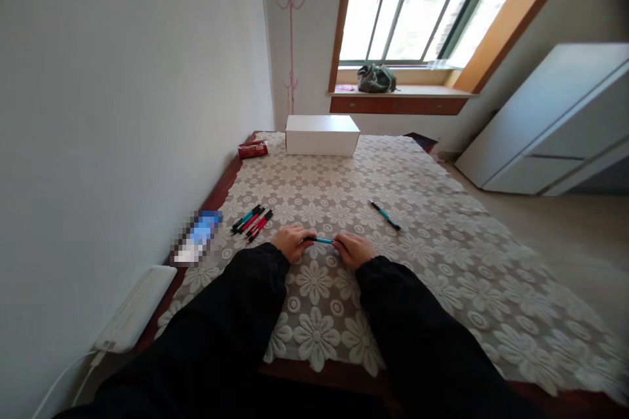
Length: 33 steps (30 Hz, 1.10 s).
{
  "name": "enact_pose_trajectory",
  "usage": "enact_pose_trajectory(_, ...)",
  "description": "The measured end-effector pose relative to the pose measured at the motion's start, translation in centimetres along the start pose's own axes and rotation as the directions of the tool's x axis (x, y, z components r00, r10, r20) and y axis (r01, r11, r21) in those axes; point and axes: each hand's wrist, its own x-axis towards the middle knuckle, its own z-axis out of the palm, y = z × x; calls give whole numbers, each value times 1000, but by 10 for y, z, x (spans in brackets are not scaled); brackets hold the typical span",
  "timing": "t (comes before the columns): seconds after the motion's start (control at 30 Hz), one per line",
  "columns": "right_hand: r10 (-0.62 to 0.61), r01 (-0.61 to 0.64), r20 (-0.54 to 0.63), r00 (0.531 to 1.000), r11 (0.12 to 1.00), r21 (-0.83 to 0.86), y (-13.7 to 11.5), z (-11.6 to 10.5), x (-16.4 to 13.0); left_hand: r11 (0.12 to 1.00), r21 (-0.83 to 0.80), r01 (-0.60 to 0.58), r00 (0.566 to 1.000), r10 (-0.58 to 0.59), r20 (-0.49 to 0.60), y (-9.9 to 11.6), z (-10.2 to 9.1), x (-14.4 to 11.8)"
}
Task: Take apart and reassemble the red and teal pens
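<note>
A blue-and-black pen (324, 240) lies level between my two hands, just over the flowered lace tablecloth (314, 334). My left hand (293, 242) is closed on its left end, and my right hand (354, 249) grips the right end; the fingers cover both tips. Left of my left hand is a group of several pens (252, 222), some blue-and-black and some red-and-black, side by side on the cloth. Another blue-and-black pen (386, 215) rests alone at a slant beyond my right hand.
A white box (322, 135) stands at the table's far end, with a red packet (253, 149) beside it. Along the left edge are a blurred-out flat object (199, 239) and a white power strip or charger (135, 308) with cables. The wall borders the table on the left.
</note>
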Motion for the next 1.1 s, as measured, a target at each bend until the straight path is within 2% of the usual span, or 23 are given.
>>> enact_pose_trajectory(0.17, -15, 14, 16, 1000, 1000, 20, 2, -2, -2, 999, -35, 28, 1000, -27, 14, 4, -2, -2)
enact_pose_trajectory(0.37, -51, 50, 26, 998, 998, 22, 2, -2, -3, 996, 20, 88, 996, -88, 16, 8, -3, -3)
enact_pose_trajectory(0.63, -73, 72, 36, 997, 997, 16, 6, 2, -1, 998, 49, 28, 999, -30, 27, 5, -1, -2)
enact_pose_trajectory(1.1, -99, 100, -20, 995, 994, 50, 5, 5, -1, 991, 131, 20, 996, -32, 88, 12, -5, -2)
